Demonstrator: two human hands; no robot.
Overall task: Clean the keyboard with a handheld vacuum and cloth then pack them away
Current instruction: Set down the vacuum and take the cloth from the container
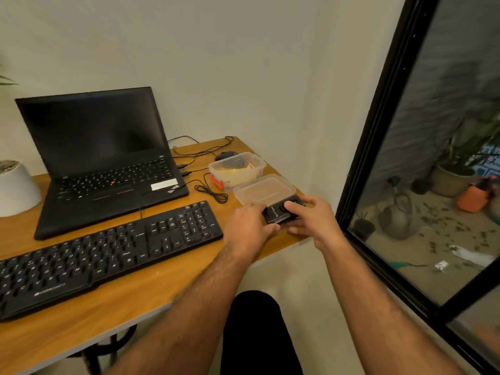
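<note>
Fingers (293, 205) of the right hand (311, 217) curl over the top of a small black box-shaped handheld vacuum (281, 212), with the thumb beneath its near edge. The left hand (250, 224) grips the same unit from its 9 o'clock side, fingers wrapped around the end. Both hands hold the vacuum just above the wooden worktop (135, 301), near the corner at its 3 o'clock edge.

Directly at 12 o'clock from the vacuum lies a clear rectangular plastic lid (263, 189), flat on the worktop. Beyond it, further toward 12 o'clock, stands a clear plastic storage box (238, 169) with a red clip, holding a yellow cloth (235, 173). A black mouse (226, 155) sits behind the box, and thin black cables (211, 192) trail at its 9 o'clock side.

At 9 o'clock from the hands lies a black full-size keyboard (108, 255), set diagonally. An open black laptop (102, 158) with a dark screen stands behind it. A white plant pot (16, 188) occupies the far 9 o'clock edge.
</note>
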